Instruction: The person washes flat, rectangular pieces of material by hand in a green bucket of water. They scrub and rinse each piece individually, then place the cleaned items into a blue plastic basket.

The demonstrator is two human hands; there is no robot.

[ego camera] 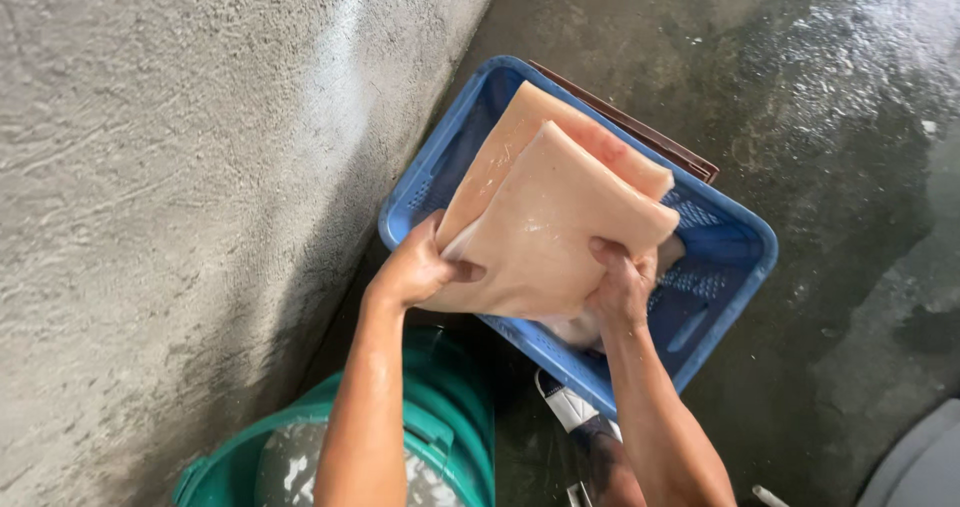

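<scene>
Fingers of your left hand [415, 267] and right hand [622, 285] clamp the pale meat slab's [545, 227] near edge, above the blue crate [735, 267]. Likely heavy, floppy, slick; grip thick corners.

This looks like a rough back-of-house spot for handling raw meat, such as a butchery or market wash area. The floor [820, 87] is bare wet concrete beside a coarse plastered wall [150, 167], with a blue plastic crate [735, 267] of pale meat slabs [545, 222] and a green bucket [450, 417] on the ground.
</scene>
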